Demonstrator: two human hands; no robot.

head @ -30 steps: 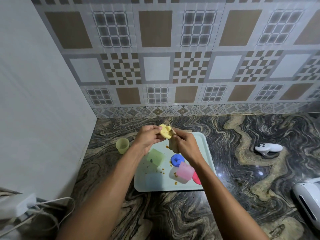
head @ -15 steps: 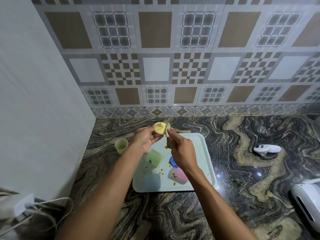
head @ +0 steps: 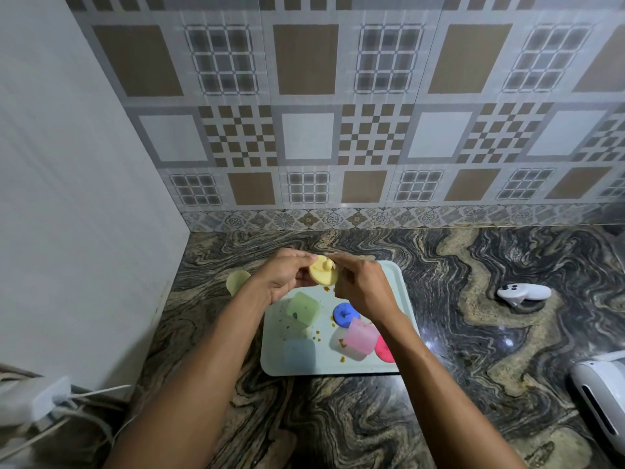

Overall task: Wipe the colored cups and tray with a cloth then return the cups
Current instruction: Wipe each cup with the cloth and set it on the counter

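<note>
Both hands close together, up over the far edge of the tray (head: 395, 279). Left hand (head: 282, 277) wrapped round the yellow cup (head: 323, 274) from the left. Right hand (head: 362, 289) curled tight against its right side, pinching the rim. No cloth to be seen; maybe tucked inside the right hand, hard to tell. Round end with its little knob turned up, right between the two hands.

Other cups all nearer the body: green cup (head: 302, 308) just below the left hand, blue ring (head: 345, 314), pink cup (head: 360, 338) and red piece (head: 384, 350) below the right. Orange crumbs (head: 318, 335) dotted on the tray. One pale cup (head: 237, 281) off the tray, by its far left corner.

Dark swirly bench (head: 473, 333), white controller (head: 522, 293) well off to the right, plug and cords (head: 50, 401) at the near left. Tiled wall (head: 338, 130) behind.
</note>
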